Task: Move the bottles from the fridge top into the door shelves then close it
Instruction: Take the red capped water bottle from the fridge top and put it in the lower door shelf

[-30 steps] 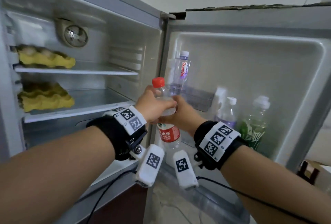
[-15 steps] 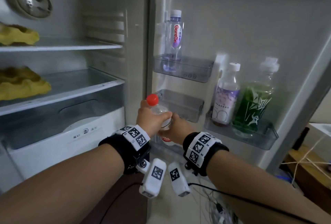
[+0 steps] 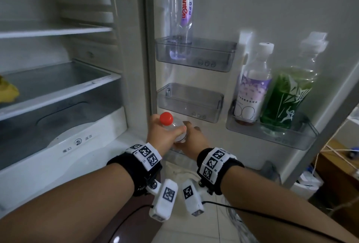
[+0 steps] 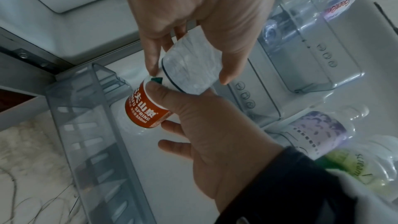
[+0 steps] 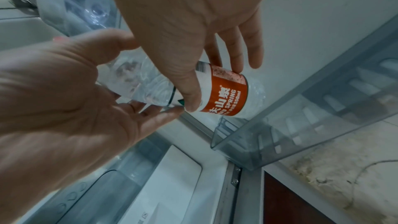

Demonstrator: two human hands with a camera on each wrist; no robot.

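Observation:
A clear water bottle (image 3: 175, 131) with a red cap and red label (image 4: 146, 110) (image 5: 228, 98) is held by both hands low at the open fridge door. My left hand (image 3: 165, 132) (image 4: 189, 72) wraps its upper clear part. My right hand (image 3: 189, 132) (image 5: 217, 88) grips the label band, thumb in front. The bottle's base hangs tilted over the bottom door shelf (image 4: 71, 108) (image 5: 323, 108). A Ganten bottle (image 3: 181, 15) stands in the top door bin (image 3: 204, 58). A purple-label bottle (image 3: 252, 91) and a green bottle (image 3: 285, 96) stand in the right door shelf (image 3: 281, 137).
The middle door bin (image 3: 190, 104), just above the hands, holds nothing. The fridge body on the left has glass shelves and a white crisper drawer (image 3: 77, 145). Something yellow (image 3: 7, 91) lies at the left edge. Cables and wooden furniture (image 3: 338, 174) stand beyond the door.
Both hands have carried the red-capped bottle down from the level of the upper door bin to below the middle bin. The head view has dipped with them.

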